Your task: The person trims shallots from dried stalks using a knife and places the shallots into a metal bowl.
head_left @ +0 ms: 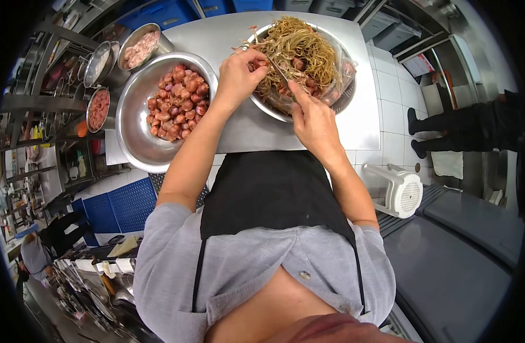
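My left hand pinches a small reddish shallot by the left rim of a metal colander. My right hand is closed around a knife, its thin blade pointing up and left toward the shallot. Dry, straw-coloured stalks heap up in the colander, with more shallots partly hidden among them and a clear plastic bag at the right side. Left of my forearm, a wide steel bowl contains many loose reddish-brown shallots.
Metal pots with pinkish contents stand left of the bowl. The steel table ends near my black apron. A white stool is on the tiled floor at right. Another person's dark-clad legs are beyond; someone else is at lower left.
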Tool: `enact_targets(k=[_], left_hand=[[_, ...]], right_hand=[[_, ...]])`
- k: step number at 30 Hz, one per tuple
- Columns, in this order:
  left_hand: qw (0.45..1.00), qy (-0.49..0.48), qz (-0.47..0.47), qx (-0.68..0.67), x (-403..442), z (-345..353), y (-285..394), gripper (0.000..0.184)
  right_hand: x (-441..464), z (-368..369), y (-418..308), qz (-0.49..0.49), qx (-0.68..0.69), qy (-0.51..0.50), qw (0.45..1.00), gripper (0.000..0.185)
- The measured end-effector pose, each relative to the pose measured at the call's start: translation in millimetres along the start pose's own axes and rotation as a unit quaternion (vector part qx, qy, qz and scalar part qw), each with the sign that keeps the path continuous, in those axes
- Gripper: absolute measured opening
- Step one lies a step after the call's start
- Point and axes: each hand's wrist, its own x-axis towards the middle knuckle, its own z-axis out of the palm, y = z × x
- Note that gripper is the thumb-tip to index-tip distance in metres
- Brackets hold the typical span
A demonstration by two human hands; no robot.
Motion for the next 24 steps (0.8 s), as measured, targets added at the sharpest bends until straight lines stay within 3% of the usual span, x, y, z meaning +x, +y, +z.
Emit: enact_targets(k=[9,12,16,19,22,23,24], left_hand=[[0.998,-0.019,0.025,0.058,-6.4,5.4,4.5,0.022],[0.999,-0.028,0.021,-0.007,-10.8,4.3,6.5,0.021],[0.972,-0.022,-0.101,-0.213,-5.3,-9.0,13.3,0.016],[0.862,-0.049,-0.221,-0.454,2.9,-17.2,35.2,0.018],[0.844,-0.16,-0.237,-0.454,16.5,-1.2,35.0,0.014],[0.89,-0.201,-0.21,-0.352,24.3,9.0,40.4,0.015],[0.95,-0.196,-0.1,-0.222,27.6,23.9,41.8,0.016]], right_hand=[[23.1,12.3,1.9,0.008,0.016,-0.033,0.999,0.045],[29.7,31.8,12.1,0.01,-0.002,-0.031,0.999,0.044],[3.6,9.5,4.4,0.045,0.014,-0.062,0.997,0.045],[-7.1,-22.3,-3.9,0.138,0.04,-0.082,0.986,0.046],[-11.7,-38.1,4.0,0.149,0.043,-0.003,0.988,0.046],[-11.6,-38.0,14.3,0.136,0.022,0.023,0.99,0.046],[-9.3,-40.8,18.0,0.15,0.013,0.023,0.988,0.046]])
